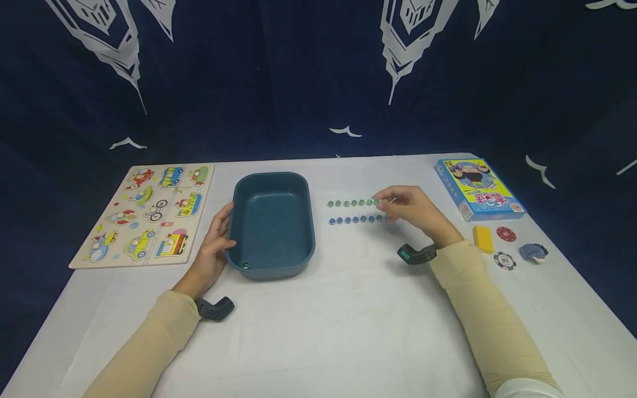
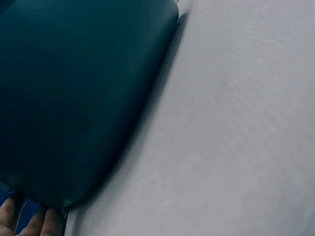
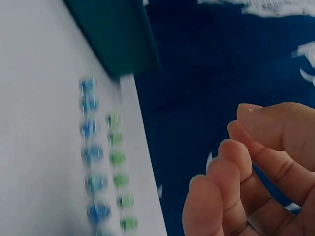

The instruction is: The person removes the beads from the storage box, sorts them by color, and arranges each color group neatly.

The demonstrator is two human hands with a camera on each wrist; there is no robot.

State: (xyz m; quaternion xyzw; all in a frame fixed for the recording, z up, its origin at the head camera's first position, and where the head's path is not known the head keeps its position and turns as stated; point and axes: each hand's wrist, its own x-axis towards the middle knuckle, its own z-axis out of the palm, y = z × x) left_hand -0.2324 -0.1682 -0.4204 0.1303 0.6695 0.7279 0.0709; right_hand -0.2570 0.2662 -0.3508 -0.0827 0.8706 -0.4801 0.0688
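Note:
My left hand (image 1: 211,251) grips the left side of a dark teal plastic basin (image 1: 271,275), its thumb at the rim and fingers along the outer wall. A small green glass marble (image 1: 246,265) lies inside the basin's near left corner. To the right, green glass marbles (image 1: 345,203) form a row behind a row of blue glass marbles (image 1: 348,220). My right hand (image 1: 410,207) hovers at the right end of both rows. Its thumb and forefinger come close together in the right wrist view, the other fingers (image 3: 202,206) loosely bent, and no marble shows between them.
A wooden picture puzzle board (image 1: 166,224) lies at the left. On the right are a blue and yellow game box (image 1: 480,188), a yellow block (image 1: 483,239), a red chip (image 1: 506,234), a black-and-white chip (image 1: 505,261) and a small blue-grey object (image 1: 533,252). A dark curtain (image 1: 298,83) hangs behind.

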